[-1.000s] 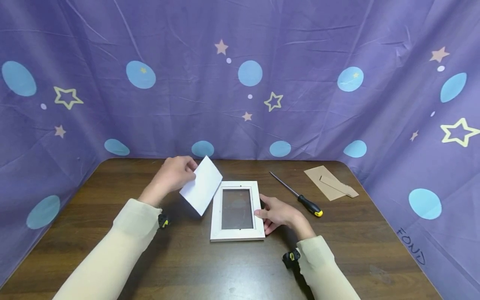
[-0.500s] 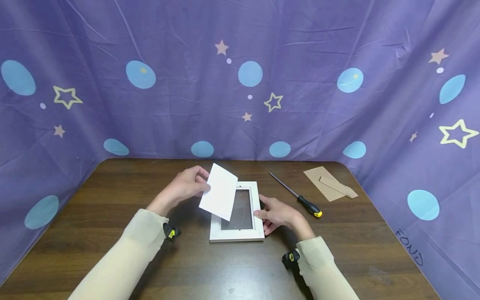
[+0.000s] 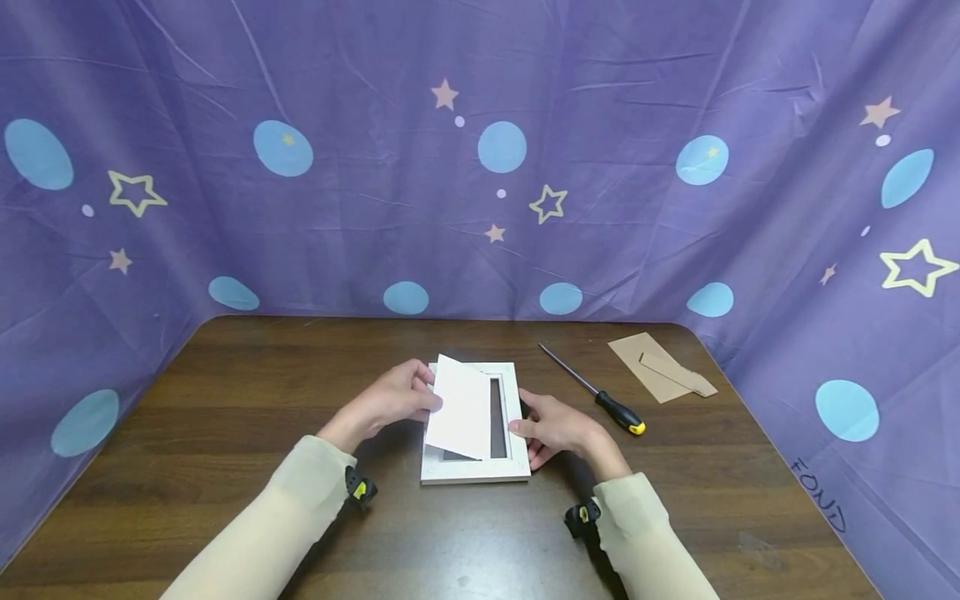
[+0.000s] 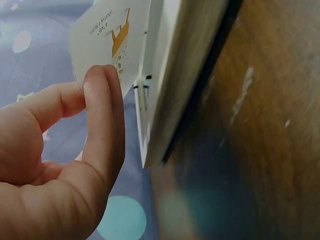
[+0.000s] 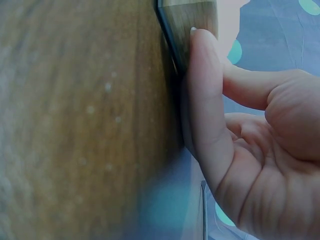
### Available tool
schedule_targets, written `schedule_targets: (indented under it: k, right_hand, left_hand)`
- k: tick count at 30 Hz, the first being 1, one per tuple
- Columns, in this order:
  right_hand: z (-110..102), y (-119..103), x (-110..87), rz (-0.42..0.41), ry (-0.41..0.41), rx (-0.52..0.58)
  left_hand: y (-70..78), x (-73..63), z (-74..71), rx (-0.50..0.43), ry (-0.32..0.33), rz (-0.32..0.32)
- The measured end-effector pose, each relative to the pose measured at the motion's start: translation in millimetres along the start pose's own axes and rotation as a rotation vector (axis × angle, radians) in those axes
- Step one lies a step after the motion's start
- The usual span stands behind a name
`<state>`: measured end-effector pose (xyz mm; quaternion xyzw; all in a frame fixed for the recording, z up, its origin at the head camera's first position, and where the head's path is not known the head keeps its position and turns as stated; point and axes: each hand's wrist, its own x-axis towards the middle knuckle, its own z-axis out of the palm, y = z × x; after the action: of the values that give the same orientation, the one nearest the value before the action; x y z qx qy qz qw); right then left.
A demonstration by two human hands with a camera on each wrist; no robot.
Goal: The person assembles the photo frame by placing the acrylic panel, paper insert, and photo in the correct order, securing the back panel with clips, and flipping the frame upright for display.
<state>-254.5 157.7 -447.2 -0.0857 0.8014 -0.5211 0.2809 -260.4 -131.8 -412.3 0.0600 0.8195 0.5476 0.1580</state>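
A white picture frame [image 3: 475, 472] lies on the table with a dark opening in its middle. Over its left part a white sheet of paper [image 3: 462, 408] is held tilted, its left edge pinched by my left hand [image 3: 393, 398]. In the left wrist view the underside of the sheet [image 4: 107, 37] shows small print and an orange figure, facing the frame. My right hand [image 3: 558, 429] grips the frame's right side, thumb on top and fingers along the outer edge. The right wrist view shows those fingers [image 5: 206, 100] against the frame's side [image 5: 187, 20].
A screwdriver [image 3: 618, 411] with a black and yellow handle lies right of the frame. Farther right is a brown backing board [image 3: 647, 354] with a cardboard stand flap [image 3: 678, 372]. A purple curtain [image 3: 360, 167] hangs behind the wooden table [image 3: 300, 350].
My left hand has carried the paper rightward and down, from beside the frame to over its opening. The right hand and the frame have stayed in place.
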Motion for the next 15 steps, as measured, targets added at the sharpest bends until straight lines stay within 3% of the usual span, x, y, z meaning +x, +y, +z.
schedule_targets:
  k: [4, 15]
  right_hand:
    - [0.0, -0.3, 0.2, 0.003, 0.002, -0.006]
    - [0.5, -1.3, -1.1, -0.012, -0.007, -0.005]
  left_hand:
    - [-1.8, -0.2, 7.6, 0.036, 0.032, -0.008]
    - [-2.6, 0.9, 24.8, 0.365, 0.138, 0.043]
